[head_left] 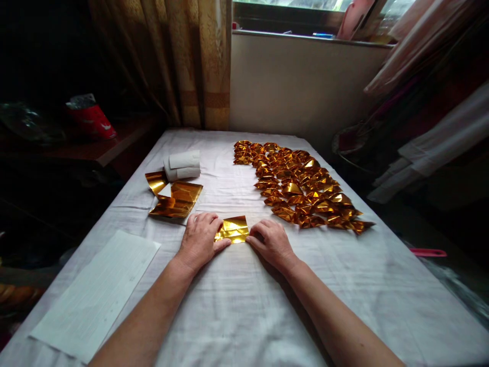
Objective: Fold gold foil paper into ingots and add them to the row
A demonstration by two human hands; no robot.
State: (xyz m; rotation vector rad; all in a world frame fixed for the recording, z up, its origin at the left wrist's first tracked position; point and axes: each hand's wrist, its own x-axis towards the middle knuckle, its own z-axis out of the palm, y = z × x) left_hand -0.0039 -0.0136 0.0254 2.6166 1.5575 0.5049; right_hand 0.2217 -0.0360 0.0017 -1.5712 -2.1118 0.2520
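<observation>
A small creased sheet of shiny gold foil paper (236, 228) lies flat on the white cloth between my hands. Over its left end rests my left hand (201, 235), fingers bent and thumb along the near edge, holding it down. My right hand (270, 242) pinches the near right corner of the sheet between thumb and forefinger. Just beyond my left hand is a stack of larger gold foil sheets (181, 200). To the right and farther off, several folded gold foil pieces (294, 188) with pointed ends stand in close rows.
A white cloth (244, 316) covers the table. White paper rolls or bundles (183, 165) sit behind the foil stack, and a long pale sheet (97, 295) lies at the left edge. A red container (93, 120) stands on a side shelf; clothes (451, 127) hang at the right.
</observation>
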